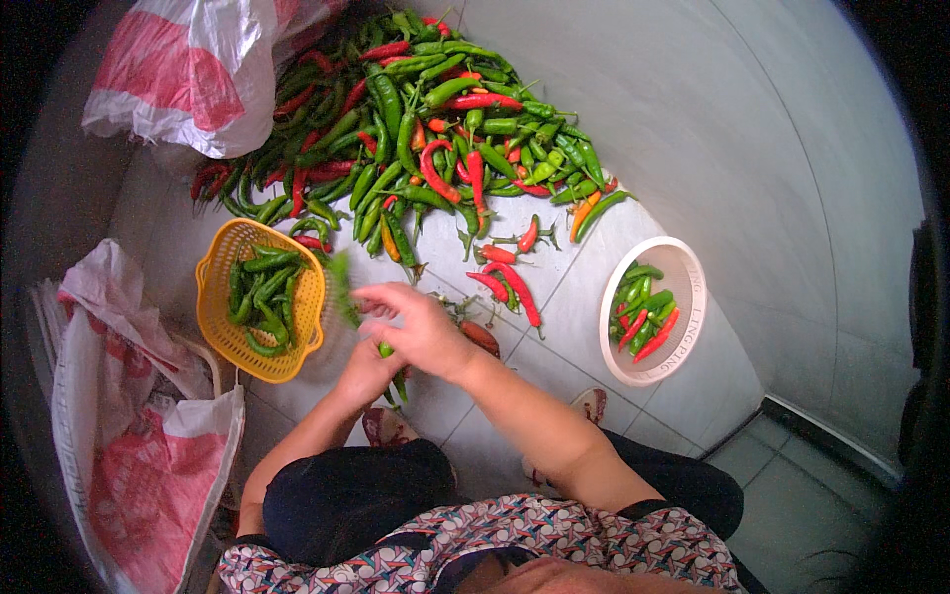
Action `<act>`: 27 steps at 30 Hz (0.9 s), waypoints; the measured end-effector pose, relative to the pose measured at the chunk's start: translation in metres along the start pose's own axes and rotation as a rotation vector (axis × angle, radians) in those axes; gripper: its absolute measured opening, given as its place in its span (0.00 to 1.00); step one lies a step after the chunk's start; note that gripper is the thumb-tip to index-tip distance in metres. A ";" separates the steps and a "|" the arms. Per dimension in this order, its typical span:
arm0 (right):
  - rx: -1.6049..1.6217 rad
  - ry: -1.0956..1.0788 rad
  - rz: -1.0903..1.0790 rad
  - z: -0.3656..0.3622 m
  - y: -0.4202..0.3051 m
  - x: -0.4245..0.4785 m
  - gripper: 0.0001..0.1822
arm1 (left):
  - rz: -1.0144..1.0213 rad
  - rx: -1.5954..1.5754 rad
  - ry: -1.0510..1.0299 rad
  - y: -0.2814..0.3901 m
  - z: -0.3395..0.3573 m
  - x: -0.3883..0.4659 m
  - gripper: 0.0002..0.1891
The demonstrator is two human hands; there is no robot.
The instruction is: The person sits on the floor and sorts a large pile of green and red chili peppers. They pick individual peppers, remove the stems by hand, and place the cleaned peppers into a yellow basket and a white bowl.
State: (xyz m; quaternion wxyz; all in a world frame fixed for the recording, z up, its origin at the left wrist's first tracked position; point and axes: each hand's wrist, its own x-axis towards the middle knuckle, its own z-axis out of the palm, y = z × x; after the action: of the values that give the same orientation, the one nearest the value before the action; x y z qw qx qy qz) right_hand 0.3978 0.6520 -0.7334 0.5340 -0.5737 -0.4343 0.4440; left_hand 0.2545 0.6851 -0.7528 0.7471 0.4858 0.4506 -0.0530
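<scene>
My left hand [365, 371] is closed around several green chili peppers [399, 386], whose ends stick out below it. Over it crosses my right hand [415, 327], its fingers curled; whether they grip anything is unclear. A blurred green pepper [341, 286] shows just left of the right fingertips, apparently in motion. Left of my hands, a yellow plastic basket [315, 297] holds green peppers [271, 293]. Farther right, a white plastic basket [690, 327] contains green and red peppers [644, 319]. Beyond the hands spreads a large heap of green and red chili peppers [445, 126].
Loose red peppers [519, 293] and stem scraps lie on the tiled floor [571, 327] beside my hands. A red-and-white woven sack [193, 82] hangs over the heap's left side; another open sack [156, 490] is at lower left. A pale wall [742, 185] bounds the right.
</scene>
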 end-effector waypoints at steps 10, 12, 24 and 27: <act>-0.930 0.674 0.081 -0.132 0.113 0.076 0.19 | -0.034 -0.021 0.030 -0.002 -0.003 -0.010 0.09; -0.683 0.596 0.231 -0.135 0.118 0.083 0.20 | -0.015 -0.021 0.022 -0.001 -0.003 -0.009 0.09; 0.289 0.623 0.368 -0.096 0.077 0.003 0.06 | -0.022 -0.042 0.032 -0.008 -0.011 -0.007 0.09; 0.186 0.690 0.333 -0.083 0.078 -0.014 0.06 | -0.018 -0.049 0.045 -0.006 -0.009 -0.007 0.10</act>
State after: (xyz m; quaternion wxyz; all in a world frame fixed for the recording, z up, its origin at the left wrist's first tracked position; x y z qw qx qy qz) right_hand 0.4769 0.6160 -0.8079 0.6191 -0.7010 -0.0881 0.3430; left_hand 0.2413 0.6861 -0.7529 0.7482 0.4641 0.4727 -0.0379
